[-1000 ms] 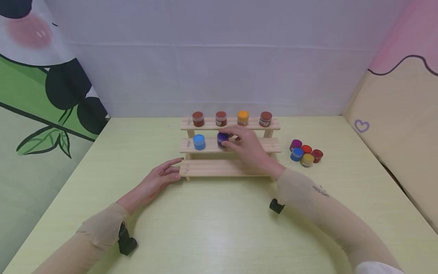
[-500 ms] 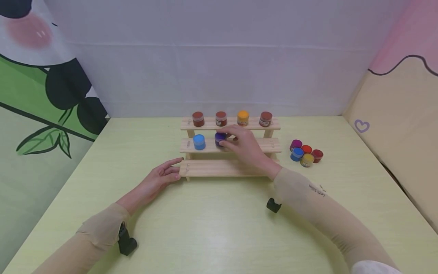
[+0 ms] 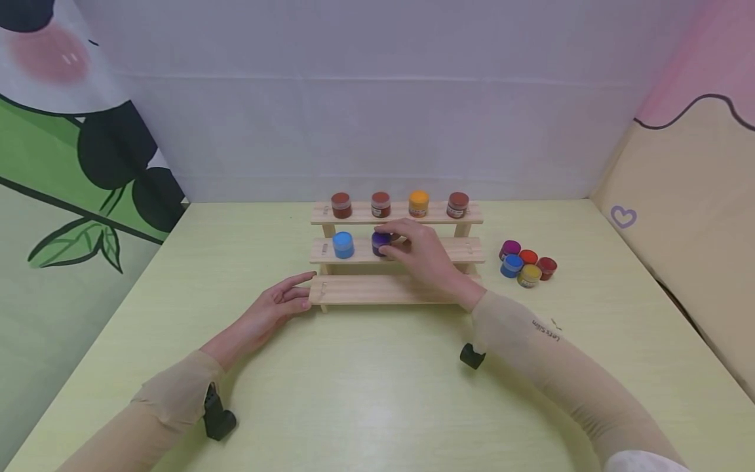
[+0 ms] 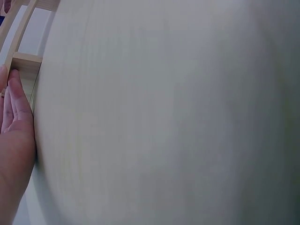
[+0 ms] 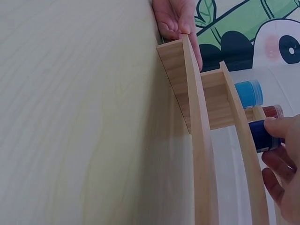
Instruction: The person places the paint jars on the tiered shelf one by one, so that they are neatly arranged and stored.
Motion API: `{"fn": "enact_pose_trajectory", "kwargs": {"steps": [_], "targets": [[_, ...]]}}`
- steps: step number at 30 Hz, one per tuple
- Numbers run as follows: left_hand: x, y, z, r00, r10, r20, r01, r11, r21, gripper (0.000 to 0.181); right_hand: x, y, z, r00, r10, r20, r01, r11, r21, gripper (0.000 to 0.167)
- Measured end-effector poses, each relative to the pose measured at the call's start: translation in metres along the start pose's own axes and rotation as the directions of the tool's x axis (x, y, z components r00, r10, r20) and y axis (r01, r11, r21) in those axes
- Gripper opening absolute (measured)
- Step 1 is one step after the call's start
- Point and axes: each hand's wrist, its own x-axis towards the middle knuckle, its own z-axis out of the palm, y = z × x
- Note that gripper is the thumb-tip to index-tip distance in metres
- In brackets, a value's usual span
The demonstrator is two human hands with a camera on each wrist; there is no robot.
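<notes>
A three-tier wooden display rack (image 3: pixel 377 290) stands on the table. My right hand (image 3: pixel 421 252) pinches a dark blue-purple paint jar (image 3: pixel 380 244) between thumb and fingers on the middle shelf. In the right wrist view the jar (image 5: pixel 262 136) has its base at the shelf board. Left of it on that shelf stands a light blue jar (image 3: pixel 343 245). My left hand (image 3: pixel 274 309) holds the left end of the bottom shelf, thumb at the front edge and a finger at the back. The left wrist view shows those fingers (image 4: pixel 16 89) against the rack's end.
Along the top shelf stand several jars, among them an orange jar (image 3: pixel 419 204) and a brown-red jar (image 3: pixel 341 205). Right of the rack is a cluster of jars, including a blue jar (image 3: pixel 511 265) and a yellow jar (image 3: pixel 529 276). A pale backdrop (image 3: pixel 377 131) rises behind.
The dark blue-purple jar has shifted slightly left along the middle shelf in my right hand, then a little lower. My left hand has stayed at the rack's end.
</notes>
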Motion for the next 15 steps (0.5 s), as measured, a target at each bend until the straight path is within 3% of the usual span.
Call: {"fn": "enact_pose_trajectory", "kwargs": {"steps": [15], "targets": [[0.0003, -0.0003, 0.0, 1.0, 0.001, -0.007, -0.001, 1.0, -0.008, 0.067, 0.0009, 0.0025, 0.0, 1.0, 0.011, 0.006, -0.011, 1.0, 0.004, 0.035]]}}
